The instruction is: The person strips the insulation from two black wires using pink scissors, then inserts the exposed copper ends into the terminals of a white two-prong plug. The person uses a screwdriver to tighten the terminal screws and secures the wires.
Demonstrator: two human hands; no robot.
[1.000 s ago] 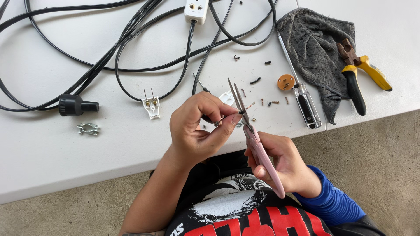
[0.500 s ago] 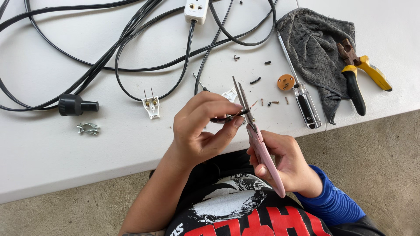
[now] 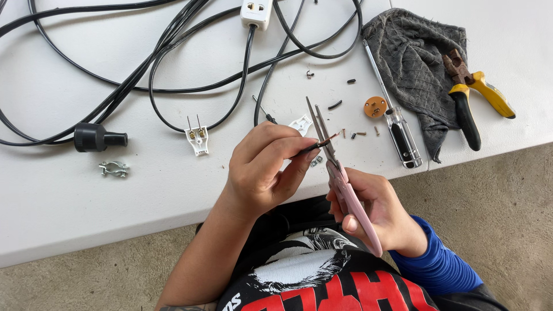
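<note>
We saw the fingers of the left hand (image 3: 262, 167) pinched shut on a thin black wire (image 3: 308, 148), its bare coppery end poking out to the right just past the fingertips. That end lay between the slightly parted blades of a pair of pink-handled scissors (image 3: 340, 178), which the right hand (image 3: 377, 210) gripped with its fingers curled closed around the handles, blades pointing up and away from the body. Both hands hovered over the near edge of the white table (image 3: 69, 213), above the person's lap.

Just beyond the blades a small white plug cover (image 3: 300, 123) lay on the table, with short snippets of wire insulation (image 3: 334, 105) scattered near it and a small round orange disc (image 3: 375, 106) farther right. Beside the disc lay a screwdriver (image 3: 397, 129) with a clear and black handle, its shaft touching the edge of a crumpled grey rag (image 3: 412, 57). Pliers (image 3: 472, 95) with one yellow and one black grip rested partly on the rag.

To the left of the hands sat a white plug base with two prongs (image 3: 197, 137), then a black round plug body (image 3: 95, 137) and a small metal clamp (image 3: 113, 169). Black cables (image 3: 173, 52) looped across the far side, and a white socket block (image 3: 256, 12) lay at the top edge
</note>
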